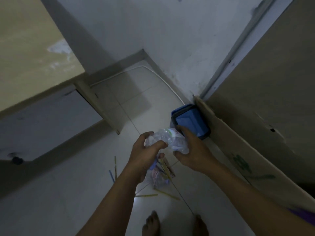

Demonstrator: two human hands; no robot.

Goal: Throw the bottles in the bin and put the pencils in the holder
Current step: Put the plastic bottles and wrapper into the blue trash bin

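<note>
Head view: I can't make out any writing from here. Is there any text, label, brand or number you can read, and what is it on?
No text can be read.
Bottle, held by both hands: label with green and reddish print, too blurred to read.
Cardboard at right: green markings, blurred, unreadable.
Bin: no lettering visible.
Pencils on the floor: too small to tell.

Cardboard (pixel 238 150) tight against bin (pixel 190 121)
</note>
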